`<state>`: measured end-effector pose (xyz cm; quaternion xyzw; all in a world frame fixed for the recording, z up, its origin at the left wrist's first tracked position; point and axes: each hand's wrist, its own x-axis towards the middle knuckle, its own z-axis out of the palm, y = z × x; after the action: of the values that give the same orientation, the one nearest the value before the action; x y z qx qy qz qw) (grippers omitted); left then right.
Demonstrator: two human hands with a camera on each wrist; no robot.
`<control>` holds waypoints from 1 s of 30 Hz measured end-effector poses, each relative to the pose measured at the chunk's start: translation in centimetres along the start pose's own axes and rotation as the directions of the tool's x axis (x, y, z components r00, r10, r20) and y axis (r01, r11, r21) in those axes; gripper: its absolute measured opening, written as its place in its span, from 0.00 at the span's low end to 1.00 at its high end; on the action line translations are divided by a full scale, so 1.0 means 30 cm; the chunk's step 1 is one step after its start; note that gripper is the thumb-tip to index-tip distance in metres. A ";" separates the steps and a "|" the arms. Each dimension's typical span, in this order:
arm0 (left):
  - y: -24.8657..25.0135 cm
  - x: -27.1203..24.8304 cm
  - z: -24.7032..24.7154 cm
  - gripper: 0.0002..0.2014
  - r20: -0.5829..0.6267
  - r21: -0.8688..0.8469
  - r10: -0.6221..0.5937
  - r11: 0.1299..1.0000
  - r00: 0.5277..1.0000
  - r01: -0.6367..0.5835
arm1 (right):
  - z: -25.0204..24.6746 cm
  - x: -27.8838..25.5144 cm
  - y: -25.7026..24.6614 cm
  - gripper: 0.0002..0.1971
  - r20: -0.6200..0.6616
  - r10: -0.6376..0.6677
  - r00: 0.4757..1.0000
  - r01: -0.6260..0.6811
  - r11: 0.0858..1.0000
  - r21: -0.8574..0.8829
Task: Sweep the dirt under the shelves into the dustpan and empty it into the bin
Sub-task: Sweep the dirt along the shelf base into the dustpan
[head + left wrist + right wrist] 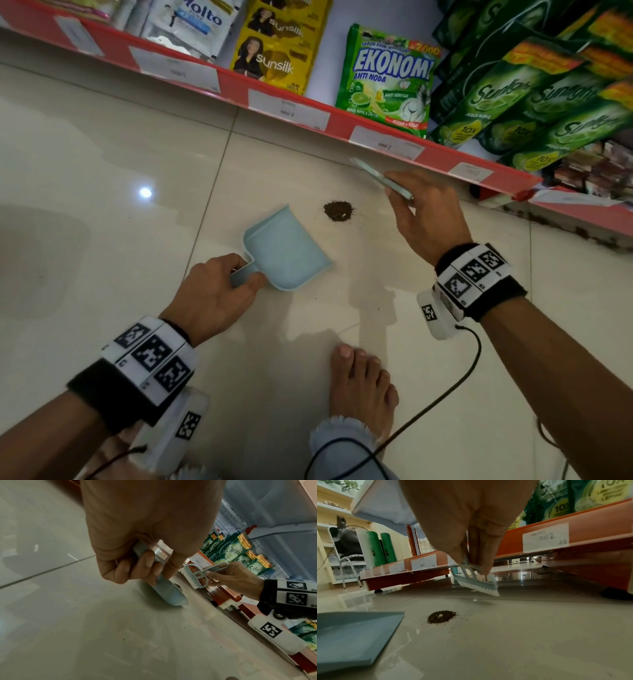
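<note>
A small pile of dark dirt (338, 210) (441, 616) lies on the cream tile floor in front of the red bottom shelf (342, 120). A pale blue dustpan (286, 248) (353, 638) (169, 595) rests on the floor left of the pile, its mouth toward the dirt. My left hand (219, 291) (142, 566) grips the dustpan's handle. My right hand (428, 212) (476, 561) pinches a small pale blue hand brush (380, 178) (197, 574) (476, 584) with white bristles, held just above the floor beyond the pile, close to the shelf edge.
The shelf carries Sunsilk sachets (274, 58), an Ekonomi pouch (387, 82) and green Sunlight pouches (534, 99). A low gap runs under the shelf (522, 566). My bare foot (363, 383) stands behind the hands. Cables (428, 404) trail from the wrist units.
</note>
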<state>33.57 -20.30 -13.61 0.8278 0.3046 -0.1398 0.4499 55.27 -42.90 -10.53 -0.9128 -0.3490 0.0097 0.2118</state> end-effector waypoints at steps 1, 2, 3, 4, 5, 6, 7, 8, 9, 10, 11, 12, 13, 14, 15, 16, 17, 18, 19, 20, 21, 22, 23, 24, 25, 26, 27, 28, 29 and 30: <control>0.009 0.006 0.003 0.18 0.008 0.006 0.001 1.000 1.000 -0.001 | -0.002 0.006 0.004 0.13 0.002 0.025 1.000 -0.025 0.999 -0.039; 0.015 0.014 0.009 0.18 0.017 0.011 0.004 1.000 1.000 -0.005 | -0.004 0.011 0.004 0.13 0.009 0.040 0.999 -0.039 0.996 -0.083; 0.022 0.020 0.014 0.18 0.026 0.016 0.008 1.000 1.000 -0.009 | -0.004 0.013 -0.001 0.12 0.016 0.051 0.999 -0.048 0.991 -0.124; 0.032 0.026 0.019 0.18 0.028 0.025 0.014 1.000 1.000 -0.014 | -0.004 0.013 -0.009 0.12 0.018 0.059 0.998 -0.055 0.986 -0.158; 0.042 0.032 0.024 0.18 0.030 0.038 0.021 0.999 0.999 -0.022 | -0.003 0.010 -0.018 0.12 0.013 0.060 0.998 -0.057 0.981 -0.186; 0.051 0.041 0.031 0.18 0.029 0.050 0.029 0.998 0.999 -0.031 | 0.000 0.006 -0.027 0.11 0.010 0.055 0.998 -0.052 0.977 -0.207; 0.061 0.049 0.038 0.18 0.030 0.061 0.035 0.997 0.999 -0.036 | 0.005 -0.001 -0.036 0.10 0.016 0.048 0.999 -0.043 0.974 -0.224; 0.072 0.056 0.044 0.19 0.030 0.071 0.039 0.997 0.999 -0.041 | 0.013 -0.009 -0.047 0.10 0.037 0.039 0.999 -0.029 0.971 -0.239; 0.083 0.062 0.051 0.20 0.035 0.082 0.044 0.996 0.998 -0.046 | 0.022 -0.017 -0.057 0.11 0.069 0.030 0.997 -0.012 0.968 -0.252; 0.092 0.068 0.057 0.21 0.042 0.094 0.054 0.994 0.998 -0.058 | 0.032 -0.026 -0.068 0.11 0.103 0.025 0.994 0.003 0.964 -0.265; 0.100 0.074 0.063 0.23 0.054 0.107 0.067 0.992 0.996 -0.072 | 0.040 -0.033 -0.078 0.12 0.129 0.024 0.991 0.012 0.961 -0.275; 0.108 0.079 0.068 0.24 0.067 0.121 0.079 0.989 0.995 -0.086 | 0.046 -0.040 -0.087 0.12 0.144 0.025 0.989 0.016 0.960 -0.279; 0.114 0.084 0.071 0.25 0.077 0.131 0.085 0.987 0.993 -0.094 | 0.051 -0.045 -0.094 0.12 0.152 0.026 0.988 0.018 0.961 -0.277; 0.119 0.088 0.074 0.25 0.082 0.131 0.085 0.987 0.993 -0.096 | 0.053 -0.050 -0.102 0.13 0.156 0.025 0.988 0.019 0.962 -0.274; 0.123 0.092 0.075 0.25 0.084 0.125 0.084 0.988 0.993 -0.094 | 0.055 -0.054 -0.110 0.13 0.157 0.021 0.987 0.022 0.964 -0.264; 0.126 0.095 0.077 0.25 0.084 0.117 0.082 0.989 0.993 -0.092 | 0.056 -0.058 -0.118 0.12 0.151 0.015 0.988 0.021 0.971 -0.239; 0.129 0.096 0.077 0.25 0.086 0.112 0.083 0.989 0.993 -0.092 | 0.057 -0.063 -0.128 0.12 0.132 0.015 0.991 0.011 0.981 -0.194; 0.132 0.096 0.076 0.25 0.090 0.110 0.086 0.989 0.992 -0.095 | 0.056 -0.066 -0.137 0.12 0.101 0.022 0.995 -0.009 0.991 -0.131; 0.134 0.096 0.075 0.25 0.097 0.105 0.089 0.989 0.991 -0.099 | 0.055 -0.067 -0.146 0.12 0.063 0.036 0.997 -0.032 0.997 -0.066; 0.136 0.096 0.073 0.24 0.105 0.095 0.092 0.990 0.990 -0.102 | 0.053 -0.067 -0.154 0.12 0.019 0.047 0.999 -0.047 0.999 -0.016; 0.137 0.094 0.071 0.23 0.110 0.082 0.094 0.991 0.989 -0.103 | 0.051 -0.063 -0.159 0.12 -0.027 0.049 0.998 -0.049 0.999 0.007; 0.139 0.094 0.070 0.23 0.112 0.072 0.098 0.992 0.989 -0.107 | 0.050 -0.058 -0.161 0.12 -0.071 0.044 0.996 -0.043 0.999 0.008; 0.140 0.092 0.069 0.23 0.111 0.065 0.102 0.992 0.989 -0.110 | 0.047 -0.049 -0.160 0.12 -0.105 0.040 0.994 -0.040 0.999 0.000; 0.142 0.091 0.069 0.23 0.109 0.058 0.103 0.992 0.989 -0.110 | 0.044 -0.040 -0.157 0.12 -0.125 0.044 0.991 -0.046 0.999 -0.009; 0.142 0.090 0.069 0.23 0.107 0.052 0.102 0.993 0.989 -0.108 | 0.041 -0.030 -0.151 0.12 -0.133 0.051 0.990 -0.055 0.998 -0.021; 0.143 0.088 0.068 0.23 0.107 0.051 0.099 0.993 0.989 -0.105 | 0.038 -0.022 -0.145 0.12 -0.127 0.058 0.990 -0.064 0.997 -0.045; 0.143 0.087 0.067 0.23 0.105 0.054 0.097 0.993 0.990 -0.103 | 0.038 -0.016 -0.139 0.12 -0.106 0.065 0.992 -0.074 0.994 -0.085; 0.143 0.086 0.066 0.23 0.103 0.057 0.098 0.993 0.990 -0.104 | 0.040 -0.012 -0.134 0.12 -0.069 0.070 0.995 -0.079 0.989 -0.129; 0.142 0.084 0.066 0.23 0.103 0.057 0.100 0.993 0.990 -0.106 | 0.043 -0.012 -0.132 0.12 -0.021 0.072 0.997 -0.074 0.984 -0.161; 0.141 0.084 0.066 0.23 0.102 0.056 0.099 0.993 0.990 -0.105 | 0.048 -0.016 -0.133 0.11 0.032 0.067 0.997 -0.060 0.984 -0.170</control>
<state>38.27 -22.73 -13.19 0.8477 0.2348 -0.1665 0.4455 52.15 -40.01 -10.32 -0.9378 -0.3233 0.0039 0.1266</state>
